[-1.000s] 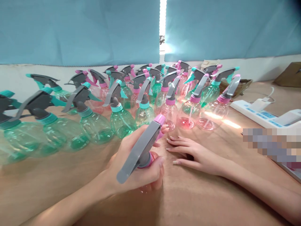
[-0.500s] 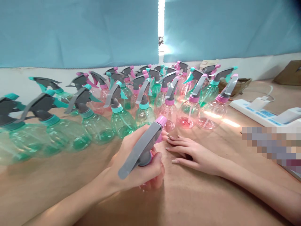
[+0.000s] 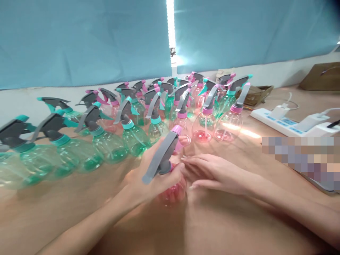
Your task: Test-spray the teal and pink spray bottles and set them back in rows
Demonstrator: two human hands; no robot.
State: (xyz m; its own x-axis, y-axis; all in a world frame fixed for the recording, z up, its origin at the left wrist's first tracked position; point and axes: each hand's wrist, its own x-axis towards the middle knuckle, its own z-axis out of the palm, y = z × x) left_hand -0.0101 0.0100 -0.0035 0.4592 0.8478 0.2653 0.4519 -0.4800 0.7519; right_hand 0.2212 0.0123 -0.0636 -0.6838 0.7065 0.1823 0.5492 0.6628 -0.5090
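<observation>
My left hand (image 3: 156,177) is wrapped around the neck of a pink spray bottle (image 3: 174,191), which stands upright at the front of the table. Its grey trigger head with a pink nozzle points away from me, and its clear pink body shows below my fingers. Just right of that bottle is my right hand (image 3: 217,171), fingers stretched out and thumb apart, with nothing in it. The fingertips reach close to the bottle; whether they touch it I cannot tell. Beyond my left hand stands a green spray bottle (image 3: 135,138) with a little green liquid inside.
Several green and pink spray bottles (image 3: 204,127) stand in rows across the back and left of the brown table (image 3: 225,226). On the right lie a white power strip (image 3: 281,122) with plugs, a brown basket-like container (image 3: 255,95) and a blurred-out flat object (image 3: 305,159).
The view has shifted slightly, so the bottles on the table appear further left. My right hand has lifted a little and turned toward the held bottle. My left hand keeps its grip.
</observation>
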